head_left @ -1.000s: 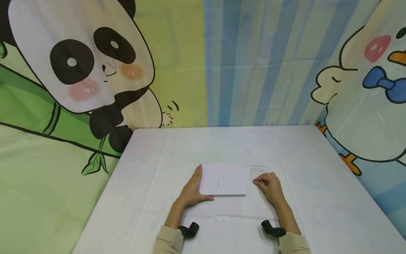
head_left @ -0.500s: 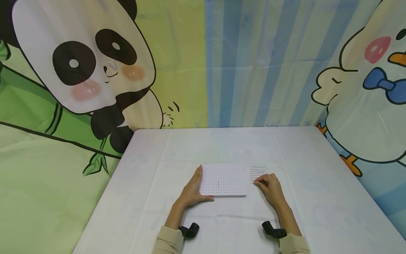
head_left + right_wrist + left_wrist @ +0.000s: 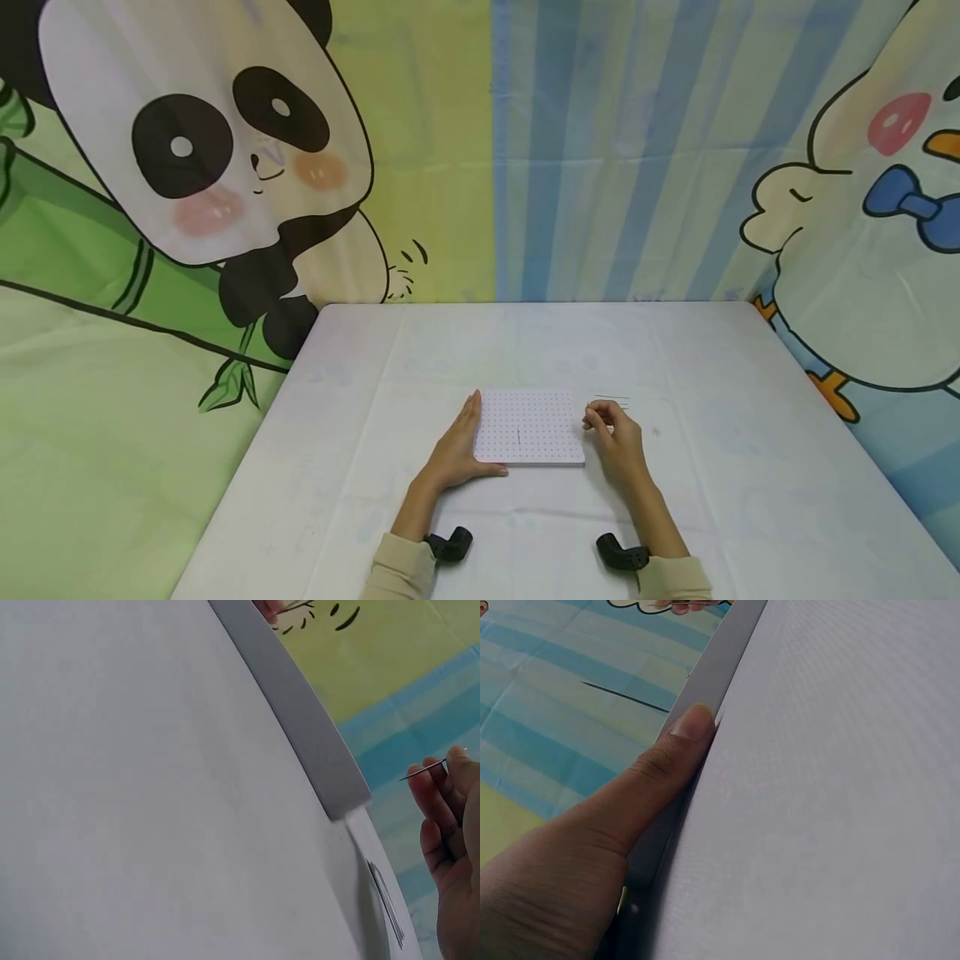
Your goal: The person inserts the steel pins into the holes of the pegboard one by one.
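A white square board (image 3: 551,408) with rows of small holes lies on the table. One thin metal needle (image 3: 518,437) stands upright in it; the left wrist view catches this needle too. My left hand (image 3: 453,450) braces the board's near left corner, fingers straight along the left side and thumb (image 3: 664,761) against the front edge. Just off the board's right side, my right hand (image 3: 618,442) pinches another needle (image 3: 424,769) between thumb and fingertips, raised above the table. Several more needles (image 3: 386,904) lie to the right of the board, partly hidden behind the right hand in the head view.
The white-covered table (image 3: 435,350) extends around the board. A cartoon cloth backdrop (image 3: 427,167) hangs behind its far edge. Black wrist devices (image 3: 450,546) sit on both forearms near the sleeves.
My right hand has picked up a needle from the row, lifted it and moved left and away from me, to the board's right edge. The left hand stays at the corner.
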`<state>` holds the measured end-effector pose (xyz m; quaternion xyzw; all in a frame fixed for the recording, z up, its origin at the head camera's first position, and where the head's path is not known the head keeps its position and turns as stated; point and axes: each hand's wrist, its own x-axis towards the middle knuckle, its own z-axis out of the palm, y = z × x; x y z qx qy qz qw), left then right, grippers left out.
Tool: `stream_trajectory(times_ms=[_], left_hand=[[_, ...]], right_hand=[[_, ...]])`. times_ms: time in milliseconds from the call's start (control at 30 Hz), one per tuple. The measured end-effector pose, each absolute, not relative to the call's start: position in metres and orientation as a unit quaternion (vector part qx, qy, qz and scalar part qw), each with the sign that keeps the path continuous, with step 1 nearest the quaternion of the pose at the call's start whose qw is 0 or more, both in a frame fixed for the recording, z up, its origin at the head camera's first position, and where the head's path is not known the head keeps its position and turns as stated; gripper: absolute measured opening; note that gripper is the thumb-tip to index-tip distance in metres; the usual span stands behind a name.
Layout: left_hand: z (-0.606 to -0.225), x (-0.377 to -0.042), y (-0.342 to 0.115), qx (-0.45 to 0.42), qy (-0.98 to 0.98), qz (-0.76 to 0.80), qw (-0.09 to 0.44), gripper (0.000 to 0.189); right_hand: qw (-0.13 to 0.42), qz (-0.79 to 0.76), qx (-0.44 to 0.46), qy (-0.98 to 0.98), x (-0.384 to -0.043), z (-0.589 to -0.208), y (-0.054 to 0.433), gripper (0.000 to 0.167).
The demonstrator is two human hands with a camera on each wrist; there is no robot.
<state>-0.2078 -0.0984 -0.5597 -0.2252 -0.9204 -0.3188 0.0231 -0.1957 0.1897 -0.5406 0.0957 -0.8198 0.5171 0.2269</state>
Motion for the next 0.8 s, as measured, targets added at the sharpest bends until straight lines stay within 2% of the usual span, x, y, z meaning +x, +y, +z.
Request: stream_trajectory(times_ms=[167,400,567,667,800], left_hand=[[-0.562,-0.208,-0.099,-0.226,-0.920,-0.320,0.028,0.137],[-0.561,-0.207,-0.100,-0.226,-0.919,-0.321,0.024,0.136],[-0.559,-0.207,-0.099,-0.228,-0.921,-0.317,0.023,0.134],[-0.559,-0.207,-0.100,-0.229,-0.922,-0.313,0.020,0.134],[-0.558,-0.207,-0.100,-0.227,-0.922,-0.314,0.015,0.134]], right_hand=[[0.225,0.552,0.113,-0.795,-0.197,-0.536,0.160,0.006],[0.232,0.538,0.228,-0.778,-0.189,-0.512,0.122,0.013],[0.235,0.520,0.267,-0.776,-0.184,-0.503,0.108,0.014],[0.252,0.508,0.277,-0.776,-0.185,-0.504,0.105,0.016],[0.251,0.490,0.269,-0.791,-0.197,-0.529,0.108,0.017]])
